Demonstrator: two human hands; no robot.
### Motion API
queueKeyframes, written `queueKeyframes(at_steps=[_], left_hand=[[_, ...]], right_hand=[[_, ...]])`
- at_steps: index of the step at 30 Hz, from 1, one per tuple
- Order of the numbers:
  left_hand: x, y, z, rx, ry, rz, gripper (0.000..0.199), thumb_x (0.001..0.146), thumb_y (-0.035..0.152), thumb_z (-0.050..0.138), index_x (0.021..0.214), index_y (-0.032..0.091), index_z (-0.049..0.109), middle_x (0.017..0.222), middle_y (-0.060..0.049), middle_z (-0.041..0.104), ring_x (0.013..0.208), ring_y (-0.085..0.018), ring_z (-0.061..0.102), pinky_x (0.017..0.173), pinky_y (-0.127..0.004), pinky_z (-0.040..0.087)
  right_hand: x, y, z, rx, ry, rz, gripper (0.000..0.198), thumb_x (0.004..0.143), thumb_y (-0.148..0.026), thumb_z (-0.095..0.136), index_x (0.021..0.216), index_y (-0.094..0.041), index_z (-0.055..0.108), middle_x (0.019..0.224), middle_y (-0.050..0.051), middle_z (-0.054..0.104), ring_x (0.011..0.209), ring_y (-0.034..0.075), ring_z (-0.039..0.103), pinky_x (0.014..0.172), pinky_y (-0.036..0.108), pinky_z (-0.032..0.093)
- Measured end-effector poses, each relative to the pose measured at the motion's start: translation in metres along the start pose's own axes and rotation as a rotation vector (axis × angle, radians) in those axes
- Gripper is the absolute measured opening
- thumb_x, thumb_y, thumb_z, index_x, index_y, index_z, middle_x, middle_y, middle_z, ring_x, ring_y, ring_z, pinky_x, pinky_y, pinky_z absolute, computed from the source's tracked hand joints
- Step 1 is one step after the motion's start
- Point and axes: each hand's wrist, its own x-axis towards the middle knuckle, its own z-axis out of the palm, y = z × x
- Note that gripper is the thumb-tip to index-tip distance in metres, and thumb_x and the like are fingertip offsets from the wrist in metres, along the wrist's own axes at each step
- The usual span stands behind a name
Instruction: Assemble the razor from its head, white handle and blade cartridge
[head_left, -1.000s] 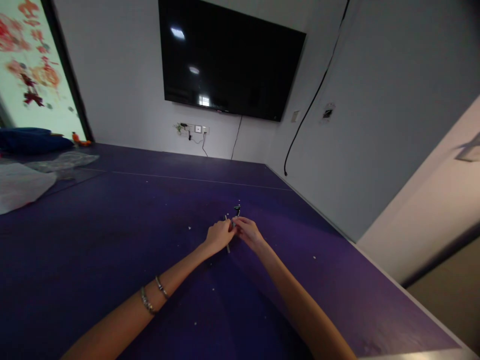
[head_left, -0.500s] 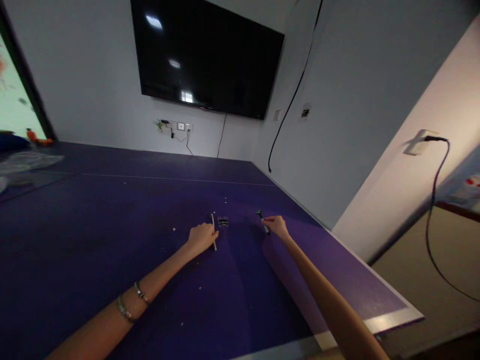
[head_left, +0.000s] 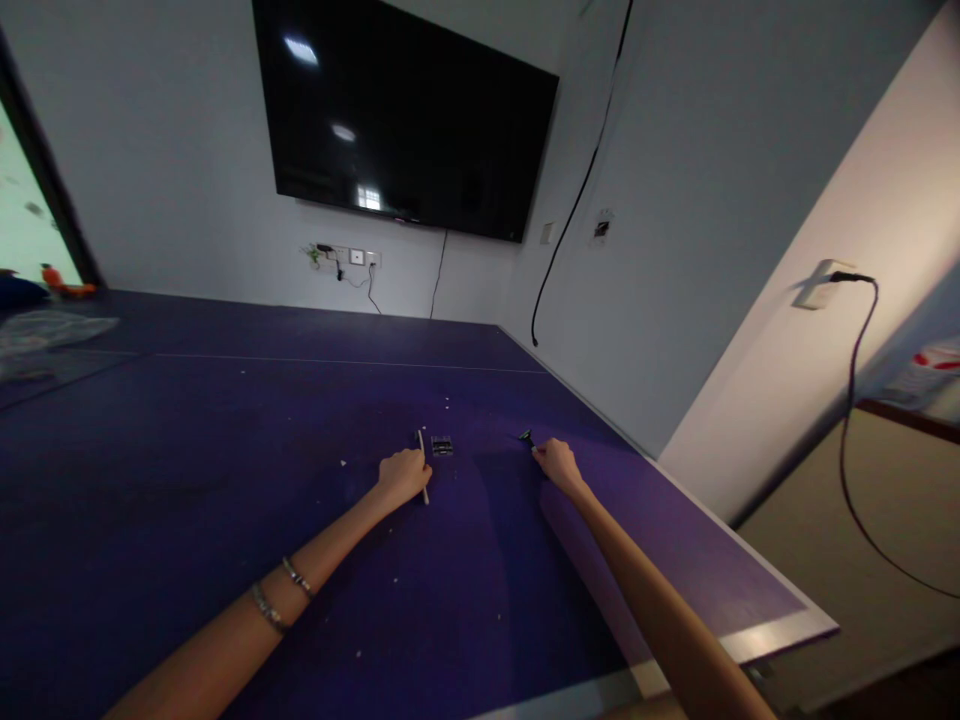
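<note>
The right hand [head_left: 557,463], fingers pinched together, grips a razor [head_left: 527,438] near the table's [head_left: 225,480] right edge. The left hand [head_left: 403,476] — curled nearly closed — holds a slim pale strip [head_left: 421,443] farther from that edge; a small dark rectangular piece [head_left: 442,446] lies just beside it.

Left hand [head_left: 403,476] and right hand [head_left: 559,463] curl, well apart.
</note>
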Motion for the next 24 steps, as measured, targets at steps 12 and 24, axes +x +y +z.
queueKeyframes(at_steps=[12,24], left_hand=[[-0.013,0.024,-0.017,-0.052,0.128,0.077,0.037,0.087,0.036,0.034,0.088,0.017,0.066,0.088,-0.010,0.068,0.085,-0.023,0.064,0.072,-0.033,0.047],[-0.025,0.062,-0.017,-0.060,0.192,0.213,0.037,0.090,0.040,0.031,0.098,0.017,0.059,0.088,-0.012,0.067,0.085,-0.025,0.063,0.072,-0.036,0.046]], right_hand=[[-0.016,-0.075,0.009,0.880,-0.033,-0.091,0.031,0.068,-0.032,0.066,0.095,-0.016,0.067,0.081,0.007,0.067,0.069,0.016,0.062,0.064,0.028,0.049],[-0.040,-0.121,0.006,1.432,-0.353,0.035,0.029,0.056,-0.034,0.074,0.076,-0.013,0.067,0.061,0.000,0.061,0.050,0.008,0.053,0.050,0.020,0.043]])
